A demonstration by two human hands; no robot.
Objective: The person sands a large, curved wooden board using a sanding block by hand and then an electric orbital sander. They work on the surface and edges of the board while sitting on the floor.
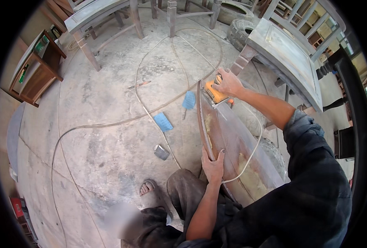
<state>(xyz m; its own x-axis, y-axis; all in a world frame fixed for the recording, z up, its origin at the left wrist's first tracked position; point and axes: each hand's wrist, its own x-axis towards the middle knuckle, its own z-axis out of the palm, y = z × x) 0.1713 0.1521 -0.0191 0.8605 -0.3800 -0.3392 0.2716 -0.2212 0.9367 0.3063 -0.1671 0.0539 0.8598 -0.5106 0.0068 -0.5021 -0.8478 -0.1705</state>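
Observation:
My right hand [229,82] grips a yellow power sander [215,94] that sits on the far end of a long wooden panel [239,144], near its raised edge. The panel has a grey, dusty face with brown and pale yellowish patches and slants away from my knee. My left hand [213,167] holds the panel's left edge lower down, fingers curled on the rim. A light hose or cord [258,144] runs from near the sander across the panel.
Blue sheets [163,122] and a small dark block [161,151] lie on the concrete floor [101,157] among cords. Unfinished chairs [286,58] stand at right and behind, with tyres [240,37] at the back. A wooden cabinet [39,82] stands at left.

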